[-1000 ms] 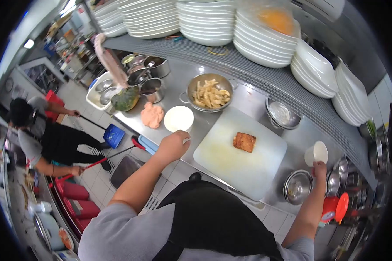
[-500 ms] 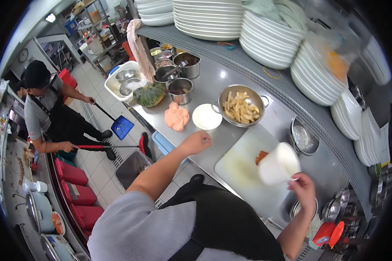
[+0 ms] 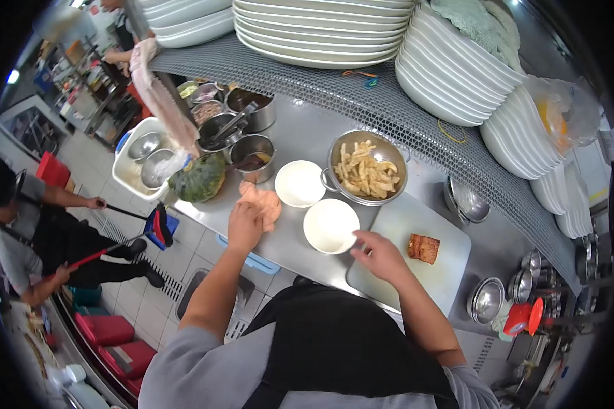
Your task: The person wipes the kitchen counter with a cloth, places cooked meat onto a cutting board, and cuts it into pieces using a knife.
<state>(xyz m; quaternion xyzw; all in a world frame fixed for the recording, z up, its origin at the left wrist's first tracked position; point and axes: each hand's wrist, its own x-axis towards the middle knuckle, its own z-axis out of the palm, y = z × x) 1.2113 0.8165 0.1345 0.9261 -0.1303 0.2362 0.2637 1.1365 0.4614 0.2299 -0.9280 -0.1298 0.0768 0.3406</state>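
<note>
Your left hand (image 3: 245, 226) is on the pink cloth (image 3: 269, 204) near the front edge of the tabletop (image 3: 288, 238), grip unclear; it looks limp, best bunched. Rightward, the nearer white tub (image 3: 331, 226) seems light, smooth: pinch its rim, where your right hand's (image 3: 382, 257) fingers stand apart.

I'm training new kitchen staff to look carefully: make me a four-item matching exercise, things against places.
1. green pumpkin
2. peach cloth
3. browned block of food
4. pale strips

A. on the cutting board
B. inside the two-handled metal bowl
C. next to the white plastic tub
D. under the left hand

Pairs: 1-C, 2-D, 3-A, 4-B
</note>
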